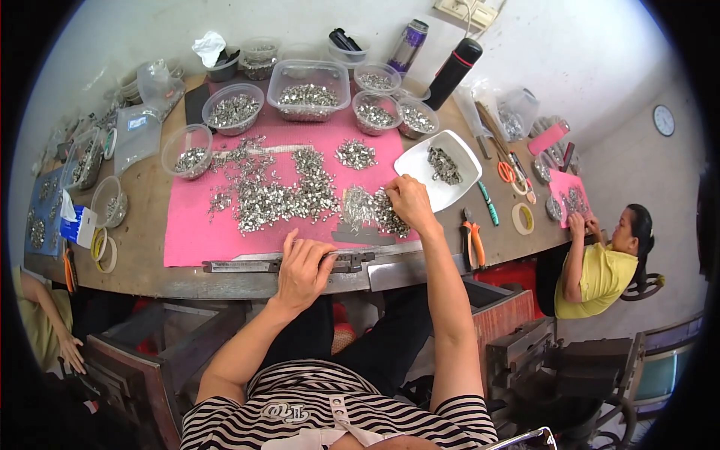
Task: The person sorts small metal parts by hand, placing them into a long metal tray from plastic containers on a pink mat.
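Note:
My left hand (304, 268) lies over a long dark metal bar (240, 266) along the table's front edge, its fingers curled on the bar. Whether a small part sits under those fingertips is hidden. With fingers bent and pressed together, my right hand (409, 201) reaches down at a dark heap of small metal pieces (391, 222); what it pinches is too small to make out. Left of that heap are thin, bright metal pieces (358, 208), with a flat grey strip (363, 237) just in front. A large spread of shiny metal parts (281, 202) covers the middle of the pink mat (191, 232).
A white tray (469, 161) holds metal pieces. Clear tubs (311, 71) of parts line the back, near a black bottle (456, 71). Orange-handled pliers (475, 244), a green pen (488, 202) and tape (523, 219) lie right. Co-workers sit at both sides, one in a yellow shirt (600, 281).

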`<action>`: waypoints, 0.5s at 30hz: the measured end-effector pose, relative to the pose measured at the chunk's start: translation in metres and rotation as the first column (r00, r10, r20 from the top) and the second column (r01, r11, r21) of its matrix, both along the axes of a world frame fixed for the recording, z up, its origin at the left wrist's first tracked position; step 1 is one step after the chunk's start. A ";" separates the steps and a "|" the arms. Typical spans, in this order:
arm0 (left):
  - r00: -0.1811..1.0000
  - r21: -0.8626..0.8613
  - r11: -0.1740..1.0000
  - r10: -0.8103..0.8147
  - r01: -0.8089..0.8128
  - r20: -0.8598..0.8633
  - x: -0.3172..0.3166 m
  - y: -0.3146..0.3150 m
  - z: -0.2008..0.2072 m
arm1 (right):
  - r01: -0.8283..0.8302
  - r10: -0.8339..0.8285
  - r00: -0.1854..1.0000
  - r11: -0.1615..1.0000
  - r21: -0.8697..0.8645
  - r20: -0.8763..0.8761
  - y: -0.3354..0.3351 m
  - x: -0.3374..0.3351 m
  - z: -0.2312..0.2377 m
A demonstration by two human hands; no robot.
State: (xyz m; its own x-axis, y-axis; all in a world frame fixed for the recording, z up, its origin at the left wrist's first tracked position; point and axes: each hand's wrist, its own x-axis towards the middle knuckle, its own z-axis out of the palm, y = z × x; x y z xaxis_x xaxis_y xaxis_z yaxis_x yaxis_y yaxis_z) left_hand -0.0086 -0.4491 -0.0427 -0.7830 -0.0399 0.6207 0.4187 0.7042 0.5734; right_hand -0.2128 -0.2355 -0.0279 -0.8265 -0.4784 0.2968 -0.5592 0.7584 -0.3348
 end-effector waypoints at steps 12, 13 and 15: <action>1.000 0.039 0.999 0.013 -0.012 -0.023 -0.003 -0.001 0.000 | 0.061 -0.054 0.996 0.993 -0.105 0.068 -0.013 -0.010 -0.006; 0.999 0.035 0.999 0.021 -0.020 -0.031 -0.002 -0.001 0.000 | 0.058 -0.053 0.997 0.994 -0.093 0.055 -0.013 -0.009 -0.006; 0.999 0.029 0.999 0.029 -0.028 -0.030 -0.002 -0.001 0.000 | 0.048 -0.040 0.995 0.994 -0.093 0.087 -0.016 -0.004 0.001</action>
